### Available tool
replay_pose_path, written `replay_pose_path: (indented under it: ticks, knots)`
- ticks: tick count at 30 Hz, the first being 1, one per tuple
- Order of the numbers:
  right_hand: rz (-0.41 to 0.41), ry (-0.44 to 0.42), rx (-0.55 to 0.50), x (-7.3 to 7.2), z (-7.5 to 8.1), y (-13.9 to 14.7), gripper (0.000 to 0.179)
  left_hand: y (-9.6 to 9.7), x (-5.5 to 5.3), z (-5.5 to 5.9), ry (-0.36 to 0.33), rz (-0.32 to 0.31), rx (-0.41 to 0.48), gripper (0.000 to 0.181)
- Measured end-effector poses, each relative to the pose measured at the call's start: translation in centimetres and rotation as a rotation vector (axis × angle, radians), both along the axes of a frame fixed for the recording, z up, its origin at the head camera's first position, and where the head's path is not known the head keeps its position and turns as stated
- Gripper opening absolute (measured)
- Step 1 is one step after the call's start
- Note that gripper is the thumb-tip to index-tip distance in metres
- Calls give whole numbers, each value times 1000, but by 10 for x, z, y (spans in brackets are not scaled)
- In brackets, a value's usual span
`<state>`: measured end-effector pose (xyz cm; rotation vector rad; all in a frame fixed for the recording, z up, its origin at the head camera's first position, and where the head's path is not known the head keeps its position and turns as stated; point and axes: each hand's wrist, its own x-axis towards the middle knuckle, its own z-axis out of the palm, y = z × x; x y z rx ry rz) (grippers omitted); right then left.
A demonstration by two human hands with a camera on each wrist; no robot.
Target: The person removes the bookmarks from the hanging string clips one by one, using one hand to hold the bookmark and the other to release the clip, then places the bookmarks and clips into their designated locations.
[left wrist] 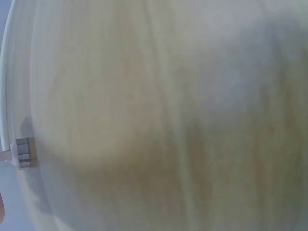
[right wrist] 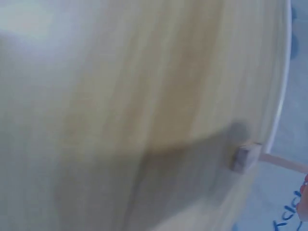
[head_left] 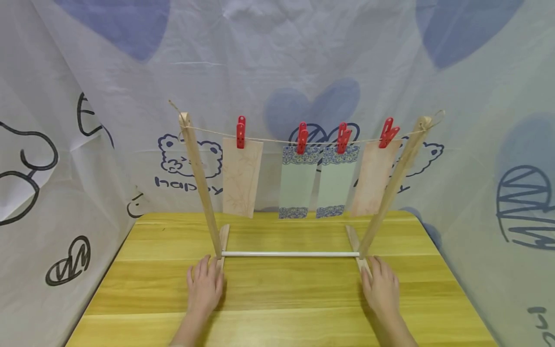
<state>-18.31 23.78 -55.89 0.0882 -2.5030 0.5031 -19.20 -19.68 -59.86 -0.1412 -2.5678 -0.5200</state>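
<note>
A wooden stand holds a string between its left post (head_left: 200, 185) and right post (head_left: 392, 193), with a white rod (head_left: 290, 254) low between them. Red clips fix paper cards to the string: a peach card (head_left: 240, 178) at left, two pale green cards with blue patterned borders, one being the left green card (head_left: 297, 185), and another peach card (head_left: 375, 178) at right. My left hand (head_left: 204, 285), fingers loosely extended, lies beside the left foot (left wrist: 23, 153). My right hand (head_left: 382, 290) lies by the right foot (right wrist: 247, 157), fingers relaxed. Whether either hand touches its foot, I cannot tell.
The stand rests on a wood-grain table (head_left: 282, 294). White cloth (head_left: 243, 62) printed with blue hearts and bear drawings hangs behind and at both sides. The table's left and right edges run close to this cloth.
</note>
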Motion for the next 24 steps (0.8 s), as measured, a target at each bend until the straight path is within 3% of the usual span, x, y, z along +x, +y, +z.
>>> replay_pose_path:
  ticks: [24]
  knots:
    - [117,185,10,-23,91,-39,37,2,-13,58,30,10,-9,44]
